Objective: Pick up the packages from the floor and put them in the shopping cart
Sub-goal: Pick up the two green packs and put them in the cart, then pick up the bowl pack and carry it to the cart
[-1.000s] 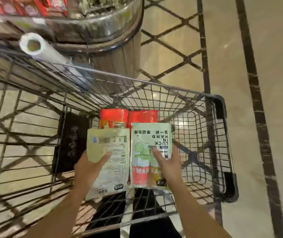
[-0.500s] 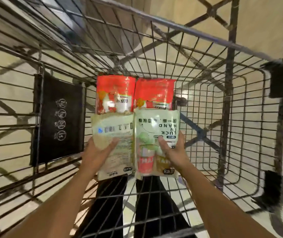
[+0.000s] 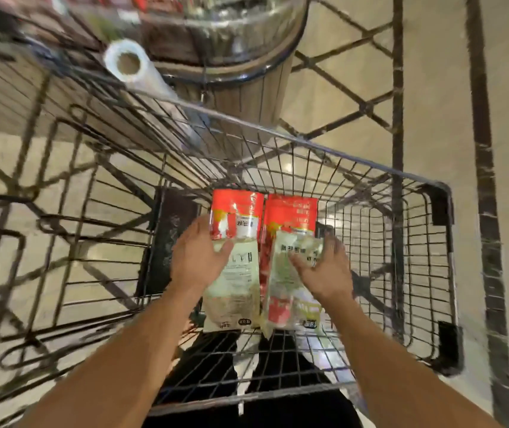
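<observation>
Black wire formed the shopping cart (image 3: 355, 157) that filled the head camera's only view, and every place here is given from that basket. On its floor, toward the far end, two red packages lay side by side, the left red package (image 3: 237, 216) just beside the right red package (image 3: 290, 216). Nearer the person, two pale packages lay flat and overlapped the red ones' near edges: the pale left package (image 3: 234, 291) with its printed label side up, and the pale right package (image 3: 284, 291) with its green-and-red picture face up. The left hand (image 3: 199, 257) rested over the far left corner of its package, fingers spread and nearly straight, loosely on the film rather than clamped around it. The right hand (image 3: 324, 270) lay on the right side of its package; motion blur hid the fingers, so whether it held or had let go could not be told. Beyond the cart's far rim stood a round wooden display stand (image 3: 247, 88), and a roll of clear plastic bags (image 3: 129, 64) hung near the rim's far left. Dark trouser legs (image 3: 210, 366) showed through the mesh at the near end.

By their look, the packages were thin, light film pouches, soft and likely to flex or slide, so a pinch along a sealed edge or a flat palm beneath would probably serve best. No package was visible on the floor around the cart.
</observation>
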Demonstrator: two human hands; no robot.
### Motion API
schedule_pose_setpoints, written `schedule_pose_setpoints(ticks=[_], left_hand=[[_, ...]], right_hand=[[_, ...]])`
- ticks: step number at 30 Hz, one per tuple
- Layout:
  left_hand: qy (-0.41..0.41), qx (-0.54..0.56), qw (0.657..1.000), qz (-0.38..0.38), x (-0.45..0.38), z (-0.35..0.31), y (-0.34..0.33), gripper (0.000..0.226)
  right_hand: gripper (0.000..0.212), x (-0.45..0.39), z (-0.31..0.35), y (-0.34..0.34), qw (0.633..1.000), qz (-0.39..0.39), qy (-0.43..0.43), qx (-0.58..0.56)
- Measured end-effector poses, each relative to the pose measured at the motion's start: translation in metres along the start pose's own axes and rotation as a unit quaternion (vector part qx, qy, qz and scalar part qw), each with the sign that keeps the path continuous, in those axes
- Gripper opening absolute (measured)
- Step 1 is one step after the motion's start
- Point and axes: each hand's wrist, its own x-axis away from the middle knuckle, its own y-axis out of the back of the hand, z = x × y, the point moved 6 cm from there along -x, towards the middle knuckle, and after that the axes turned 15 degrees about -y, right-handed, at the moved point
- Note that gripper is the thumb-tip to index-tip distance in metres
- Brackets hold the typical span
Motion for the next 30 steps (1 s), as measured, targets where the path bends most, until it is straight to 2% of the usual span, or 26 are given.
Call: schedule_pose_setpoints(ticks=[3,6,9,10,13,17,21,26,30], left_hand=[[-0.062,-0.064,0.995,-0.036,0.004,-0.032,0.071,0.065],[-0.084,-0.139,0.985,-0.063,0.014,-0.05,0.141,0.072],[-0.092,-0.197,0.963,-0.161,0.039,-0.047,0.204,0.082],[-0.086,-0.2,0.959,-0.183,0.049,-0.046,0.224,0.085],[-0.012,-0.21,0.961,-0.181,0.088,-0.049,0.284,0.081],[0.006,-0.26,0.927,-0.272,0.152,-0.042,0.359,0.083],[0.025,-0.3,0.886,-0.352,0.223,-0.013,0.425,0.086],[0.117,-0.295,0.869,-0.38,0.317,0.041,0.485,0.073],[0.187,-0.29,0.85,-0.399,0.393,0.086,0.515,0.077]], right_hand=[[0.105,0.023,0.054,0.045,0.992,-0.035,0.114,0.043],[0.093,0.055,0.108,0.104,0.967,-0.099,0.228,0.064],[0.088,0.097,0.154,0.155,0.93,-0.149,0.321,0.1],[0.089,0.114,0.168,0.17,0.917,-0.161,0.349,0.109],[0.095,0.167,0.208,0.205,0.878,-0.195,0.413,0.144],[0.094,0.24,0.259,0.233,0.835,-0.221,0.479,0.159],[0.091,0.332,0.306,0.238,0.777,-0.251,0.555,0.16],[0.086,0.442,0.363,0.205,0.718,-0.259,0.63,0.143],[0.087,0.531,0.405,0.154,0.672,-0.266,0.675,0.146]])
